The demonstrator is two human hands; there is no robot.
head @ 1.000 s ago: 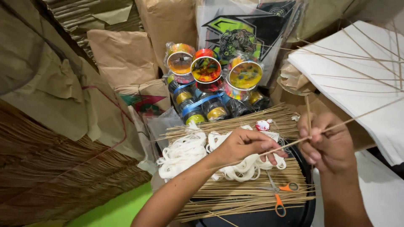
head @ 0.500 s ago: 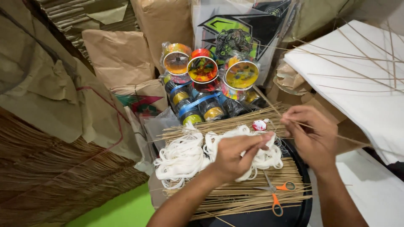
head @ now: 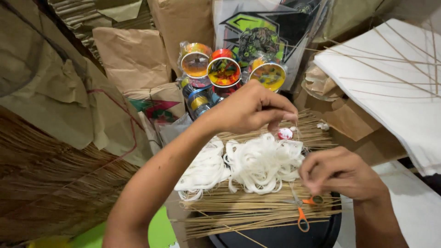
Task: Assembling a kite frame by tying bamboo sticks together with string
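Note:
My left hand (head: 250, 109) is raised above a heap of white string loops (head: 257, 163), its fingertips pinched on a thin string that runs down toward my right hand. My right hand (head: 342, 174) sits lower right, fingers closed on the lower end of that same string. Under the loops lies a layer of thin bamboo sticks (head: 248, 211) spread over a dark round tray (head: 285, 234). Orange-handled scissors (head: 303, 211) rest on the sticks just below my right hand. A small red and white object (head: 285, 133) lies behind the loops.
Several colourful thread spools (head: 223, 72) stand behind the tray. White paper kites with stick frames (head: 390, 82) are stacked at the right. Brown paper bundles (head: 133, 55) and a mass of brown sticks (head: 41, 183) fill the left. A printed plastic kite (head: 262, 32) leans at the back.
My left hand has lifted off the string heap and moved up and right, pinching a string. My right hand has dropped from the upper right to beside the scissors.

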